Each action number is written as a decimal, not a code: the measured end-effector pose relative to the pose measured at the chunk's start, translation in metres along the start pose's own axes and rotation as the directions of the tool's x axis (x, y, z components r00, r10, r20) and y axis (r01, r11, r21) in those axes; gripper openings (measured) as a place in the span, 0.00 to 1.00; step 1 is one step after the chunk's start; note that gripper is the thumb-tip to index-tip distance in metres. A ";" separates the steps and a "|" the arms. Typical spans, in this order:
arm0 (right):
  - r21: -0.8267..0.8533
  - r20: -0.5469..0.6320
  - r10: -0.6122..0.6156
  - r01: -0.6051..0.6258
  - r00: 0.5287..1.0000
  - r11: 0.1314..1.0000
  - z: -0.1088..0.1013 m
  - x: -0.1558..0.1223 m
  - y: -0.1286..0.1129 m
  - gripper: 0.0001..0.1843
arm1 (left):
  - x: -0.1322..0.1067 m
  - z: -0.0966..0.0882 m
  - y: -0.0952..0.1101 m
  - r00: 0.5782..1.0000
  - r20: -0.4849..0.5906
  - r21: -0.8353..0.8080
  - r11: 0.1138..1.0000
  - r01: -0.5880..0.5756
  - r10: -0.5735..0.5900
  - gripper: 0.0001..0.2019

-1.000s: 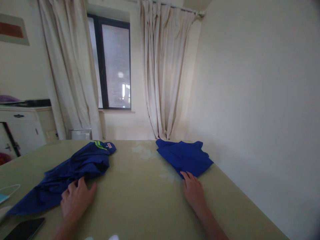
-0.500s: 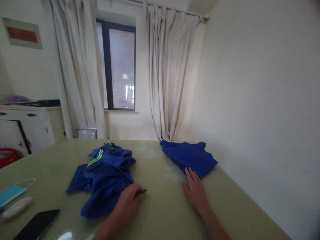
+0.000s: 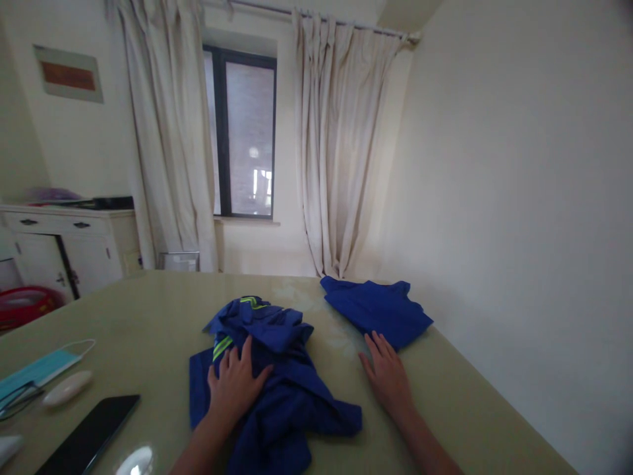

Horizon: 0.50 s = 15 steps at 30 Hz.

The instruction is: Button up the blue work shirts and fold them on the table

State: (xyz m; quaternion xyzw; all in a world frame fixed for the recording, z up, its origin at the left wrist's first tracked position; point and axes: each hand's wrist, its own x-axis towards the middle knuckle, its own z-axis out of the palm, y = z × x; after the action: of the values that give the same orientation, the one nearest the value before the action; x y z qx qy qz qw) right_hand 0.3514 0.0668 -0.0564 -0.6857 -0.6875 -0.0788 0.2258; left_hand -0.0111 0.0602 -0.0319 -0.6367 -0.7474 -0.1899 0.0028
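Observation:
A crumpled dark blue garment [image 3: 277, 382] with yellow-green stripes lies in front of me on the table. My left hand [image 3: 237, 382] rests on its left part, fingers spread and pressing flat, holding nothing. To the right, my right hand [image 3: 388, 379] lies with its fingers stretched out, its fingertips at the near edge of a second blue cloth piece [image 3: 378, 310]. That piece is spread in loose folds near the table's right edge. Whether it is a garment too I cannot tell.
On the glossy table [image 3: 163, 316], at left, are a blue face mask [image 3: 44, 369], a pale oval object [image 3: 68, 388], dark thin-framed glasses [image 3: 22, 399] and a black phone [image 3: 91, 435]. A wall [image 3: 519, 198] runs along the right side. Curtains and a window stand behind.
The striped garment has shifted right and nearer to me. My left hand has let go of its edge and now lies open on top. My right hand has hardly moved.

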 end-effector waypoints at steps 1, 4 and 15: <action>-0.002 -0.003 0.000 0.000 1.000 1.000 -0.001 0.000 -0.001 0.32 | 0.000 0.004 -0.003 0.996 0.087 0.029 0.999 -0.023 0.021 0.37; 0.004 -0.021 -0.005 0.005 1.000 1.000 -0.001 0.000 -0.003 0.31 | -0.005 0.004 0.001 0.968 0.206 0.029 0.988 -0.155 0.146 0.32; 0.279 -0.188 -0.129 0.178 0.974 0.944 0.008 -0.002 0.007 0.24 | -0.095 -0.030 0.032 0.737 0.321 -0.457 0.779 -0.430 0.595 0.28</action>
State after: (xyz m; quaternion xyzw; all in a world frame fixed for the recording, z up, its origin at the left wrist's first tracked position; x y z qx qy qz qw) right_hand 0.3563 0.0686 -0.0656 -0.5796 -0.7217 -0.0503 0.3751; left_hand 0.0299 -0.0350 -0.0181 -0.8358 -0.4719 -0.1600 -0.2305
